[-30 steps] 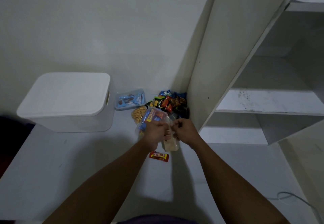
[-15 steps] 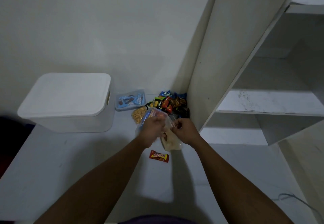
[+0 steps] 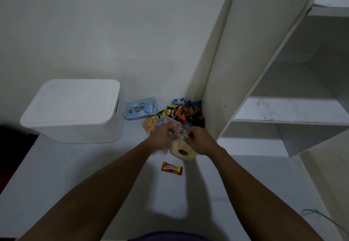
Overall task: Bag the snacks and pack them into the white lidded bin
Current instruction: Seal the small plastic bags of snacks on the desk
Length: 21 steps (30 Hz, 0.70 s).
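Pinching snack bag [image 3: 182, 151] top, hands [image 3: 164, 137] unmoved

Two bare forearms, uncovered along the whole visible length, broad near the lens and narrowing toward the wrists. Bare left hand [image 3: 164, 137] and bare right hand [image 3: 200, 141], knuckles showing as small ridges in the dim light. Too dark for finer detail on the fingers. Low at the bottom edge of the view, between the arms, a narrow strip of purple garment [image 3: 170, 238], plain and smooth, cut off by the edge; kind of clothing not to be told.
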Each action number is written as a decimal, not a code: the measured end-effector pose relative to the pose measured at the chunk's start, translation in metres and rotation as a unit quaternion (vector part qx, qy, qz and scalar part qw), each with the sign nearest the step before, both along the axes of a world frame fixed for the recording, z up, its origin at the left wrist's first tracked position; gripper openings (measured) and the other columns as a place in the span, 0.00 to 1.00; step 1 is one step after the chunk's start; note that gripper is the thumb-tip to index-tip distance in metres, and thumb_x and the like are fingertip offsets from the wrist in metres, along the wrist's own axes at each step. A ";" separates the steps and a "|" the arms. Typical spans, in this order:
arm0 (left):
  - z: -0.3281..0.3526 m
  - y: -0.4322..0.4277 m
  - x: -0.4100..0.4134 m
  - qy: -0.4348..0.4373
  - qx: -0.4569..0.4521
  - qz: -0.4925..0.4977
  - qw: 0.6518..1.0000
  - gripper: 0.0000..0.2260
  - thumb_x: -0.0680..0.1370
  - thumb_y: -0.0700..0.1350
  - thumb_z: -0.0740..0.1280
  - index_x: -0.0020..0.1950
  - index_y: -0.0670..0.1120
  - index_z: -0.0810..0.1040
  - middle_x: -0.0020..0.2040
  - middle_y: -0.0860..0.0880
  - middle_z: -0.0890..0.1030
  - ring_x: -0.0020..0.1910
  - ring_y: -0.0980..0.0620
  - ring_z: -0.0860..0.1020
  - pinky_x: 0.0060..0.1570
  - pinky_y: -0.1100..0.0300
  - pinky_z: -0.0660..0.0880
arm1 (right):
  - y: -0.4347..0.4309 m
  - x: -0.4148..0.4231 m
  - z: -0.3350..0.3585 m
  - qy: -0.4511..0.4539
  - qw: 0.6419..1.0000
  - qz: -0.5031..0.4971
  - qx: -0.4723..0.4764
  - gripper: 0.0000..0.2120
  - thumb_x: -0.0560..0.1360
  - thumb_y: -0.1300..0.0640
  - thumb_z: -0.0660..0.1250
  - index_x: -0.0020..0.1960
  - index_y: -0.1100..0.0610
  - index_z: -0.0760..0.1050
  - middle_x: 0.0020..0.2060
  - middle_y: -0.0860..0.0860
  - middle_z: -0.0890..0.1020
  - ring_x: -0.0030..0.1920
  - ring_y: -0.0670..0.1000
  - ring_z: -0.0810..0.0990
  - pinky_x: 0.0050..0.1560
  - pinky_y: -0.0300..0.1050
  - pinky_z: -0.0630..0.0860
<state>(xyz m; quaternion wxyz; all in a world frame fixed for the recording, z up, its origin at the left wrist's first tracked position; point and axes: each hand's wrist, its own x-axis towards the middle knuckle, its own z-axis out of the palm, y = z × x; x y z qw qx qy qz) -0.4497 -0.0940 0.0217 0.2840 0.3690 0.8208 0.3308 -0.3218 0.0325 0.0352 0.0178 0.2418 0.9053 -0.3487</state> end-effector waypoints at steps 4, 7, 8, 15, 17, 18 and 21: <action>0.004 0.000 0.000 0.104 -0.013 -0.053 0.993 0.02 0.75 0.49 0.71 0.43 0.56 0.80 0.43 0.61 0.76 0.49 0.57 0.74 0.58 0.48 0.71 | -0.006 0.004 0.000 0.001 0.998 0.028 0.062 0.05 0.80 0.58 0.61 0.46 0.53 0.73 0.36 0.43 0.71 0.35 0.43 0.69 0.35 0.43 0.65; 0.009 0.001 0.003 0.172 -0.023 -0.097 0.980 0.06 0.77 0.50 0.69 0.50 0.50 0.82 0.51 0.55 0.81 0.54 0.54 0.75 0.60 0.52 0.64 | -0.006 0.007 -0.006 -0.011 0.996 0.024 0.081 0.06 0.80 0.55 0.61 0.51 0.54 0.76 0.43 0.48 0.77 0.41 0.48 0.73 0.40 0.44 0.69; 0.010 0.001 0.004 0.192 -0.031 -0.112 0.975 0.07 0.78 0.49 0.68 0.52 0.49 0.82 0.54 0.53 0.81 0.56 0.53 0.75 0.60 0.53 0.62 | -0.006 0.008 -0.007 -0.013 0.997 0.022 0.079 0.06 0.80 0.54 0.61 0.51 0.54 0.76 0.43 0.48 0.77 0.41 0.48 0.74 0.41 0.45 0.70; 0.011 0.000 0.011 0.282 -0.053 -0.157 0.945 0.09 0.81 0.47 0.60 0.50 0.49 0.80 0.56 0.52 0.79 0.59 0.50 0.74 0.67 0.41 0.60 | -0.009 0.006 0.001 -0.017 0.996 0.007 0.093 0.06 0.78 0.56 0.63 0.50 0.57 0.78 0.44 0.52 0.80 0.44 0.54 0.79 0.44 0.49 0.75; 0.015 0.001 0.012 0.290 -0.026 -0.142 0.946 0.08 0.80 0.48 0.63 0.49 0.50 0.82 0.53 0.54 0.80 0.57 0.53 0.74 0.66 0.43 0.62 | -0.010 0.007 -0.002 -0.012 0.994 -0.004 0.104 0.06 0.79 0.55 0.62 0.49 0.55 0.78 0.45 0.52 0.81 0.45 0.54 0.80 0.43 0.47 0.74; 0.017 0.001 0.011 0.292 -0.013 -0.135 0.947 0.07 0.79 0.48 0.64 0.48 0.50 0.82 0.52 0.54 0.80 0.56 0.54 0.75 0.66 0.44 0.62 | -0.010 0.008 -0.004 -0.012 0.994 -0.009 0.112 0.06 0.79 0.55 0.62 0.49 0.54 0.77 0.46 0.51 0.81 0.45 0.54 0.80 0.42 0.46 0.73; 0.020 0.001 0.011 0.297 -0.005 -0.125 0.947 0.07 0.79 0.46 0.64 0.48 0.50 0.82 0.51 0.54 0.81 0.56 0.53 0.74 0.62 0.48 0.62 | -0.011 0.007 -0.007 -0.015 0.992 -0.032 0.123 0.06 0.79 0.54 0.62 0.48 0.52 0.78 0.47 0.49 0.82 0.47 0.53 0.80 0.45 0.47 0.73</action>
